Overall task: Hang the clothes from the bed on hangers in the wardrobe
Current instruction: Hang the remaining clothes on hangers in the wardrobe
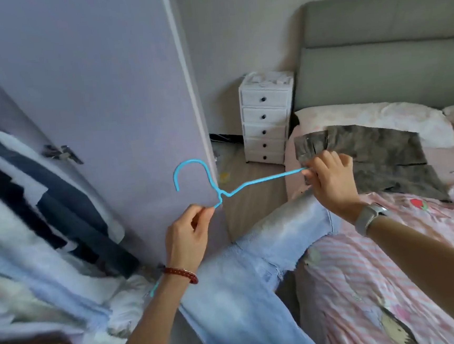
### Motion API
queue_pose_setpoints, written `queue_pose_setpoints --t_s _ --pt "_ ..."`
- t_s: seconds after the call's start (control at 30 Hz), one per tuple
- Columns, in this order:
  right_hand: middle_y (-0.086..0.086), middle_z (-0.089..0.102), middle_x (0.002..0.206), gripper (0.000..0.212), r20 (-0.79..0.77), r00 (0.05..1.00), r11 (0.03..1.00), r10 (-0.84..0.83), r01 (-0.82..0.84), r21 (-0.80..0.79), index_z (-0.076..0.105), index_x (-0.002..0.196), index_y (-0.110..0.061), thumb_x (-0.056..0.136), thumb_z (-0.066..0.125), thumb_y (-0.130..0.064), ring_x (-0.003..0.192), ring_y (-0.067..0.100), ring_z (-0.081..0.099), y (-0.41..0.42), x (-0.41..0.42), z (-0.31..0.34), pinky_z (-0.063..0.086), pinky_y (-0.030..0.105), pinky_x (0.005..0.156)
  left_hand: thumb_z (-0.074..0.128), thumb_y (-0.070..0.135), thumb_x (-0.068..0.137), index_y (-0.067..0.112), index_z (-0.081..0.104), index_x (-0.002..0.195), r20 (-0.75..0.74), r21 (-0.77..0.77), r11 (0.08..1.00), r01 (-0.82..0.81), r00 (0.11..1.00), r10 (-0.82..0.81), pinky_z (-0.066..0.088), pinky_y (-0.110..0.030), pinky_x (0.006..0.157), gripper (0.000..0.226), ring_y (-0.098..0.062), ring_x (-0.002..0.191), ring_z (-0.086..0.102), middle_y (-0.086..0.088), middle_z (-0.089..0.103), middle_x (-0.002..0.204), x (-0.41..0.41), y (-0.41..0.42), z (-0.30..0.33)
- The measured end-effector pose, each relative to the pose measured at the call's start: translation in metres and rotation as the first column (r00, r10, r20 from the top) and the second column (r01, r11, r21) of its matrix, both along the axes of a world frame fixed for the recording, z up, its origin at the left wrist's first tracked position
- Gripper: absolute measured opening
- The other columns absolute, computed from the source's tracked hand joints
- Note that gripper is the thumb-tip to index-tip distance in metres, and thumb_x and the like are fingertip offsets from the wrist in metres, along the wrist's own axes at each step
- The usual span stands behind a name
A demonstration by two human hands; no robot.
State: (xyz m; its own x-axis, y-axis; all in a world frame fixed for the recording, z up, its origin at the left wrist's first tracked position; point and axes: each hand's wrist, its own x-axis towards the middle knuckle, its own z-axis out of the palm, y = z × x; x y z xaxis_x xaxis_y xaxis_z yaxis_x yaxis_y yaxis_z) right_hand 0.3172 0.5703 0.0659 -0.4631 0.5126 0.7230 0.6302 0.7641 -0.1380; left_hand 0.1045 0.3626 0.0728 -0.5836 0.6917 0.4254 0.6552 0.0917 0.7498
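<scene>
Mid-frame, the left hand point(187, 238) pinches the blue hanger point(222, 190) near its neck; the right hand point(331, 182) grasps its arm's end and the grey garment point(378, 156) on the bed point(394, 280).

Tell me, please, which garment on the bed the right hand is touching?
The grey garment by the pillow: the right hand grips its near edge together with the blue hanger. The light blue jeans lie untouched.

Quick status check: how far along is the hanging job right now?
Done: clothes already hang in the wardrobe. In hand: the left hand pinches the blue hanger near its neck; the right hand holds its other end at the grey garment on the bed. Left: the grey garment isn't on the hanger yet.
</scene>
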Motion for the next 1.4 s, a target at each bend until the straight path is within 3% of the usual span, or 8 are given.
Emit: queue_pose_setpoints --t_s 0.2,0.37,0.5,0.8,0.93,1.07,1.27,1.4 --pt "0.009 0.054 0.067 0.037 0.148 0.896 0.907 0.419 -0.405 -0.119 0.044 0.081 -0.018 0.098 0.022 -0.043 0.062 0.027 0.049 -0.1 -0.062 -0.016 0.033 0.035 0.055 0.063 0.013 0.085 0.009 0.06 0.073 0.127 -0.032 0.942 -0.334 0.934 0.335 0.033 -0.012 0.055 0.013 -0.012 0.062 0.047 -0.005 0.057 0.069 -0.031 -0.124 -0.013" --pt "-0.006 0.06 0.05 0.023 0.247 0.65 0.696 0.718 -0.676 -0.245 0.054 0.094 -0.025 0.092 0.035 -0.037 0.038 0.016 0.054 -0.194 -0.114 -0.017 0.034 0.015 0.035 0.053 0.039 0.076 0.006 0.061 0.078 0.138 -0.001 0.862 -0.506 0.854 0.502 0.037 -0.009 0.063 0.034 -0.009 0.065 0.046 -0.003 0.055 0.078 -0.063 -0.224 -0.012" --pt "0.001 0.05 0.037 0.02 0.21 0.485 0.528 0.849 -0.797 -0.294 0.058 0.086 -0.02 0.085 0.042 -0.032 0.03 0.021 0.046 -0.265 -0.164 -0.012 0.029 0.016 0.035 0.05 0.033 0.08 0.002 0.062 0.084 0.055 -0.003 0.793 -0.609 0.792 0.608 0.038 -0.029 0.071 0.033 -0.021 0.078 0.05 -0.001 0.051 0.081 -0.091 -0.296 -0.001" --pt "0.007 0.065 0.062 0.03 0.018 0.249 0.232 0.968 -0.871 -0.432 0.062 0.09 -0.01 0.093 0.041 -0.033 0.055 0.028 0.058 -0.418 -0.265 0.042 0.032 0.024 0.049 0.048 0.022 0.095 0.006 0.062 0.114 0.126 0.095 0.433 -0.896 0.442 0.888 0.038 -0.027 0.095 0.029 -0.019 0.111 0.049 -0.013 0.058 0.119 -0.133 -0.433 0.032" --pt "0.013 0.065 0.078 0.038 -0.064 0.21 0.151 0.976 -0.852 -0.501 0.06 0.091 -0.006 0.093 0.035 -0.035 0.072 0.03 0.057 -0.477 -0.3 0.061 0.041 0.037 0.065 0.043 0.027 0.096 0.013 0.046 0.131 0.199 0.134 0.254 -0.958 0.277 0.94 0.03 -0.025 0.1 0.037 -0.019 0.124 0.04 -0.008 0.041 0.135 -0.139 -0.47 0.051" --pt "0.011 0.057 0.065 0.028 -0.198 0.209 0.07 0.958 -0.837 -0.542 0.053 0.074 -0.009 0.095 0.044 -0.024 0.064 0.028 0.053 -0.529 -0.339 0.076 0.029 0.035 0.057 0.044 0.025 0.094 0.011 0.047 0.128 0.155 0.241 0.168 -0.956 0.209 0.966 0.036 -0.043 0.104 0.037 -0.027 0.118 0.045 -0.011 0.043 0.13 -0.153 -0.499 0.08" --pt "0.002 0.048 0.056 0.029 -0.366 0.265 -0.01 0.892 -0.797 -0.604 0.048 0.068 -0.011 0.095 0.042 -0.02 0.059 0.024 0.048 -0.59 -0.421 0.106 0.029 0.031 0.057 0.039 0.021 0.088 0.004 0.045 0.13 -0.095 0.406 0.138 -0.903 0.109 0.99 0.024 -0.022 0.106 0.046 -0.026 0.127 0.037 -0.015 0.042 0.133 -0.188 -0.518 0.148" --pt "0.019 0.061 0.077 0.027 -0.43 0.263 -0.026 0.863 -0.828 -0.56 0.059 0.087 -0.001 0.095 0.039 -0.018 0.08 0.036 0.058 -0.621 -0.485 0.133 0.041 0.036 0.067 0.042 0.017 0.089 0.005 0.033 0.139 -0.327 0.425 0.14 -0.895 -0.007 0.945 0.014 -0.036 0.113 0.053 -0.034 0.139 0.016 -0.019 0.023 0.148 -0.231 -0.53 0.184"
